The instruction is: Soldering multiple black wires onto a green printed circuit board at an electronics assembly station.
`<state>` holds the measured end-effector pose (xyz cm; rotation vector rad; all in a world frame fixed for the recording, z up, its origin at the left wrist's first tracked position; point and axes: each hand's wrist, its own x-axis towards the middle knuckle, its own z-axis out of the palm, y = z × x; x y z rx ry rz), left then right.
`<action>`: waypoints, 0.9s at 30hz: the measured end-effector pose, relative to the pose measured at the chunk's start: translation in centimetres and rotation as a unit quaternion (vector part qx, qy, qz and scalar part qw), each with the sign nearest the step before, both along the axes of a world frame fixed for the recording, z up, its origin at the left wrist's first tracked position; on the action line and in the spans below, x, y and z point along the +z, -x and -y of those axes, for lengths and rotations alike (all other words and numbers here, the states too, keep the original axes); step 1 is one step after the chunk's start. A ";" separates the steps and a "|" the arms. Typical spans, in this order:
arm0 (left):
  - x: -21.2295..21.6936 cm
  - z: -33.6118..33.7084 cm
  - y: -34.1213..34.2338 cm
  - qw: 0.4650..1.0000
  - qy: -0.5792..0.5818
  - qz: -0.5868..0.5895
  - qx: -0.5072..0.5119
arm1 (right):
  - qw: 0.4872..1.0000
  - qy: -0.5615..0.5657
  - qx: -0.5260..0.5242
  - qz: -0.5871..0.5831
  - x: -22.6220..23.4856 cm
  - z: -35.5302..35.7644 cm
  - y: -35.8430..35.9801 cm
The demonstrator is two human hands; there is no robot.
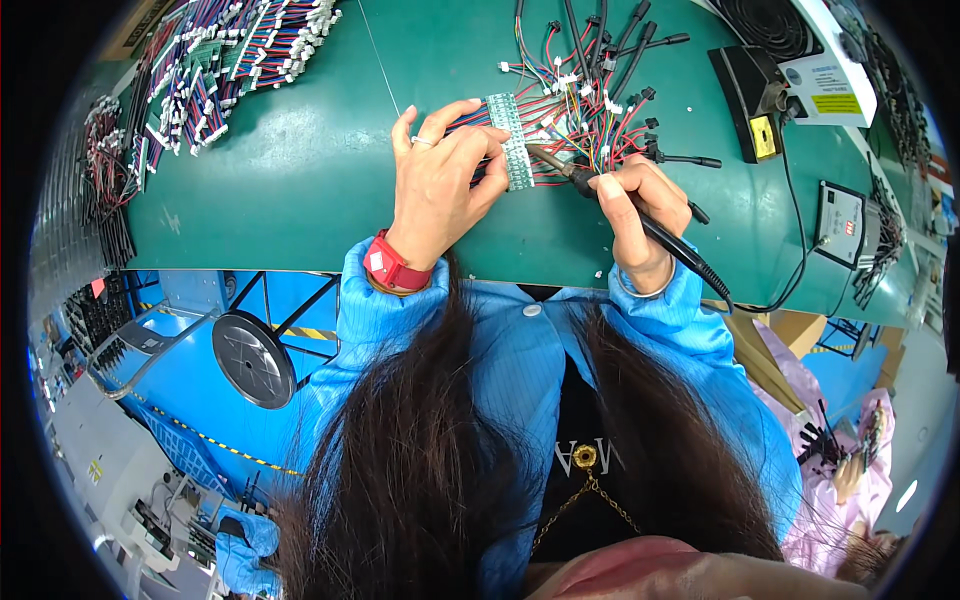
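My right hand (642, 215) is closed around the black handle of a soldering iron (683, 252), its tip pointing left at the edge of a light green circuit board panel (511, 140). The panel is a narrow strip of small boards, with red and black wires fastened along its right side. At the panel's left side is my left hand (447, 165), thumb and forefinger pinched together. A thin strand of solder wire (378, 58) runs from the top down into that hand; its end is hidden by the fingers. A red wrist strap (395, 266) circles my left wrist.
Wire leads with black and white plugs (600, 85) spread beyond the panel. A large pile of wired connectors (230, 70) lies at the far left of the green table (300, 190). A black-and-white fan unit (825, 75) and a small grey control box (841, 222) stand at right.
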<state>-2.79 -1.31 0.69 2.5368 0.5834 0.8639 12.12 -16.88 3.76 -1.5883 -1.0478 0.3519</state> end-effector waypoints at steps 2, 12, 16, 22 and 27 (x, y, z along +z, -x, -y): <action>0.0 0.0 0.0 1.000 -0.001 0.002 0.000 | 1.000 -0.002 0.001 0.003 0.0 0.0 0.0; -0.1 -0.1 0.0 1.000 -0.006 0.005 0.000 | 1.000 -0.006 0.002 0.012 0.1 -0.1 0.0; -0.2 0.0 0.0 1.000 -0.012 0.005 0.001 | 1.000 -0.004 0.002 0.011 0.2 -0.1 0.1; -0.2 0.2 -0.3 1.000 -0.020 0.007 0.005 | 1.000 -0.009 0.002 0.012 0.4 -0.2 0.2; -0.3 0.3 -0.4 1.000 -0.023 0.008 0.015 | 1.000 -0.008 0.003 0.017 0.3 -0.2 0.3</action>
